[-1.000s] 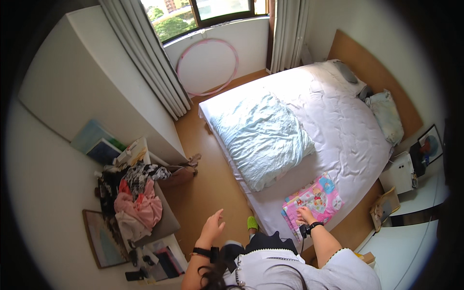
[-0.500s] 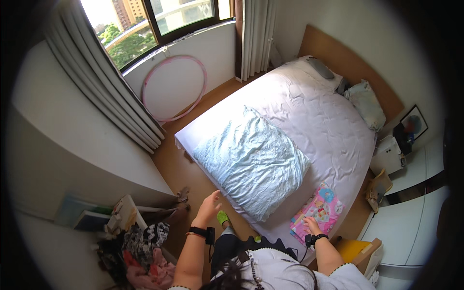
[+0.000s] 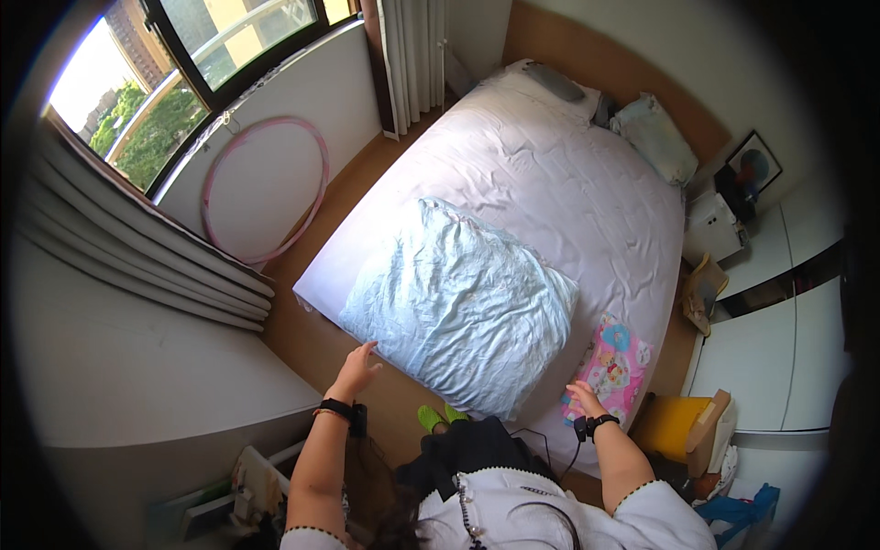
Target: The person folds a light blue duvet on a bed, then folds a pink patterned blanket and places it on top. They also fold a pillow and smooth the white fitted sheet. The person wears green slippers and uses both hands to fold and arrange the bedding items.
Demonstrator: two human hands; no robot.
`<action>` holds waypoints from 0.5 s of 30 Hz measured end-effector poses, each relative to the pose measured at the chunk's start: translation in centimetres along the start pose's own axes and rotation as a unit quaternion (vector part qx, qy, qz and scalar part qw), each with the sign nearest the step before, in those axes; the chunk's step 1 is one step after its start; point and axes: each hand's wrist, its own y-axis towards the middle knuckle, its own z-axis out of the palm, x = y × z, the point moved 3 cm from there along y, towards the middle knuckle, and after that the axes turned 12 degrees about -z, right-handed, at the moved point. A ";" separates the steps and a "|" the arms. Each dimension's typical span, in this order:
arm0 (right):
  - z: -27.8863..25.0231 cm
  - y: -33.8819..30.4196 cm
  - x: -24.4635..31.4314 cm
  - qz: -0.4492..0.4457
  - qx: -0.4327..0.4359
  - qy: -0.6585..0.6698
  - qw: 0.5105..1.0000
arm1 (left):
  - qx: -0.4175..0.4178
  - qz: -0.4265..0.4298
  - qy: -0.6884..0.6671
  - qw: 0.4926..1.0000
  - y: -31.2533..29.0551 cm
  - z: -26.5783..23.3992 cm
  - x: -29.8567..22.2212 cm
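Here, taking the bed (image 3: 541,188) as my landmark, I see at its far left a pink hoop (image 3: 326,167) leaning against the wall, off the mattress. Next comes the person's left hand (image 3: 354,374), just beyond the foot edge of the bed, empty, thumb and fingers parted; it looks close to the corner of the pale blue quilt (image 3: 463,307), though I cannot tell whether it touches. The quilt lies on the foot end of the bed, gathered into a thick, rough rectangle. As far as I can judge, it is brought together compactly, while its wrinkled top is not smoothed and its edges are not squared. Its long axis runs across the bed, roughly parallel to the foot edge, one short end towards the window side and the other towards the right side. Further right, the right hand (image 3: 584,400) is by the foot end, fingers loosely spread, nothing seen in its hold; whether it rests on cloth I cannot tell. Beside it, at the bed's right foot corner, the pink patterned cloth (image 3: 612,364) lies flat in a neat pile, which I take as folded already, its long axis along the bed's right side, pointing headboard-ward.
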 end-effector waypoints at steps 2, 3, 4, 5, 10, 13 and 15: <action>1.0 2.0 1.5 -0.012 0.001 0.002 1.000 | 0.005 -0.012 0.019 1.000 1.6 -0.6 0.0; 1.6 3.1 2.1 -0.016 -0.003 0.006 1.000 | 0.016 -0.024 0.006 1.000 2.5 -0.8 0.1; 2.2 4.2 2.7 -0.022 0.000 0.004 1.000 | 0.024 -0.033 0.003 0.999 3.3 -0.9 0.3; 2.8 5.2 3.2 -0.030 0.007 0.005 1.000 | 0.026 -0.039 0.013 0.999 4.0 -0.8 0.6; 5.7 8.9 3.5 -0.012 0.022 -0.015 1.000 | 0.095 -0.123 -0.084 0.984 8.6 0.6 4.3; 6.5 11.1 2.9 0.001 -0.010 -0.036 0.999 | 0.120 -0.171 -0.091 0.974 13.3 0.1 5.9; 6.5 13.3 2.9 -0.006 -0.028 -0.029 0.999 | 0.099 -0.174 -0.075 0.977 16.9 -0.6 5.9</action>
